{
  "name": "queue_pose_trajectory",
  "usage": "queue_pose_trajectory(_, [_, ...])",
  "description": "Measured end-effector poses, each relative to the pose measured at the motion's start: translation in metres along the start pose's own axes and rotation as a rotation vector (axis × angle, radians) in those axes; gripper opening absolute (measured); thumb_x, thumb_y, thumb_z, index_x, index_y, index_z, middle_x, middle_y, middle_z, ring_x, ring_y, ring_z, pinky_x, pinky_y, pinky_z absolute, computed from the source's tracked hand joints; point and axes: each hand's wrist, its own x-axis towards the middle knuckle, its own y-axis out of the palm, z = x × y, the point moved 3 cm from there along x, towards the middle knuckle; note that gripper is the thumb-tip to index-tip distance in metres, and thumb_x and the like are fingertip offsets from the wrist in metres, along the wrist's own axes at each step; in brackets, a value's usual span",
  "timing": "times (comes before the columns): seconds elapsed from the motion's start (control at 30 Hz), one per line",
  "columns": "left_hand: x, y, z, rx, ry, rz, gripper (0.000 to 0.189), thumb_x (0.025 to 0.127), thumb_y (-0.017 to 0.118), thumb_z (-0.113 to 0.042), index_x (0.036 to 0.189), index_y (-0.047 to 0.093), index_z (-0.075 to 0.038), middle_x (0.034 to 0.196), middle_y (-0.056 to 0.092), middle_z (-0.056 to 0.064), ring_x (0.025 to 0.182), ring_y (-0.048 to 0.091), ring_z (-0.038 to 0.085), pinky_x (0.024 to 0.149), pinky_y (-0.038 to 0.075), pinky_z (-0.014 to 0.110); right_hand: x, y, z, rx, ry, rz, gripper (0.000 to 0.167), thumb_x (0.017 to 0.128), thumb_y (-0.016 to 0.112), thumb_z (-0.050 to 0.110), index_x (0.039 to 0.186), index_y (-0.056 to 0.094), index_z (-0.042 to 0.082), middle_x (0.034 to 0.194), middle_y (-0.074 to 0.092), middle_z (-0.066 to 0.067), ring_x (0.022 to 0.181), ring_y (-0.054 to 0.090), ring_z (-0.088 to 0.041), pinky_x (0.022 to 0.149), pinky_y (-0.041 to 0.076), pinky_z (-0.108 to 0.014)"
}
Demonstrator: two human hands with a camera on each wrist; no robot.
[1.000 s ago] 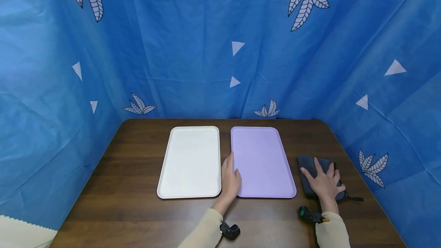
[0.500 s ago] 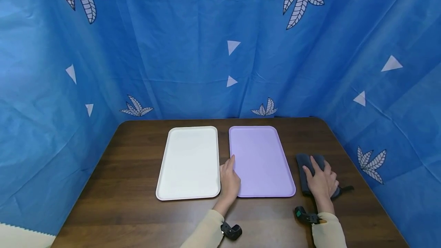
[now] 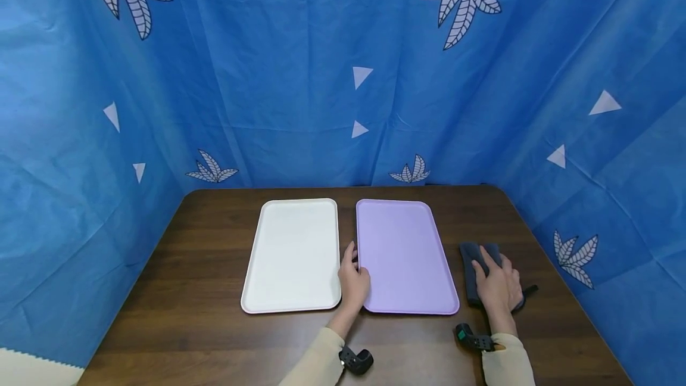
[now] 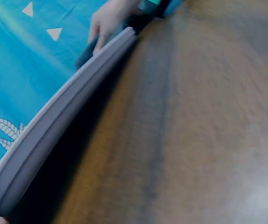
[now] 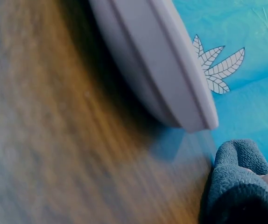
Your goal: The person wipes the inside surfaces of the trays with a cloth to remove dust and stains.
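Probably to steady it, my left fingers (image 3: 348, 254) pinch the lilac tray (image 3: 409, 255) by its left rim, toward the desk's (image 3: 203, 296) far edge; my right fingers (image 3: 489, 261) grasp the gray towel (image 3: 471, 285) near the right edge.

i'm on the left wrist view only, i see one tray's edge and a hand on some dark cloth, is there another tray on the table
Observer: Yes, the head view shows a white tray lying to the left of the purple tray whose edge you see.
Operator: ok and i can't make out the left hand, where is it
Observer: In the head view, the left hand is between the two trays, at the purple tray's left edge.
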Motion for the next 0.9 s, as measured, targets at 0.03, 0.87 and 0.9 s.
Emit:
queue_pose_trajectory(0.03, [0.000, 0.000, 0.001, -0.008, -0.048, 0.019, 0.058, 0.076, 0.052, 0.016, 0.134, 0.050, 0.009, 0.108, 0.066, 0.025, 0.080, 0.067, 0.026, 0.068, 0.056, 0.033, 0.000, 0.000, 0.000, 0.002, 0.000, 0.001, 0.050, 0.100, 0.055, 0.032, 0.147, 0.044, 0.025, 0.149, 0.036, -0.026, 0.119, 0.040, -0.050, 0.087, 0.038, -0.068])
queue_pose_trajectory(0.87, [0.009, -0.014, 0.003, -0.311, -0.266, 0.156, 0.035, 0.102, 0.048, -0.013, 0.131, 0.052, 0.007, 0.103, 0.068, 0.025, 0.086, 0.069, 0.025, 0.067, 0.054, 0.026, -0.014, -0.024, 0.015, 0.154, -0.027, -0.163, 0.042, 0.097, 0.062, 0.023, 0.137, 0.057, 0.015, 0.134, 0.050, -0.032, 0.116, 0.050, -0.053, 0.089, 0.039, -0.069])
queue_pose_trajectory(0.9, [0.010, -0.016, 0.001, -0.321, -0.263, 0.156, 0.035, 0.102, 0.049, -0.013, 0.132, 0.052, 0.006, 0.103, 0.068, 0.025, 0.086, 0.069, 0.025, 0.067, 0.054, 0.025, -0.015, -0.029, 0.018, 0.183, -0.031, -0.194, 0.041, 0.096, 0.063, 0.023, 0.136, 0.058, 0.014, 0.133, 0.051, -0.032, 0.116, 0.050, -0.053, 0.089, 0.039, -0.069])
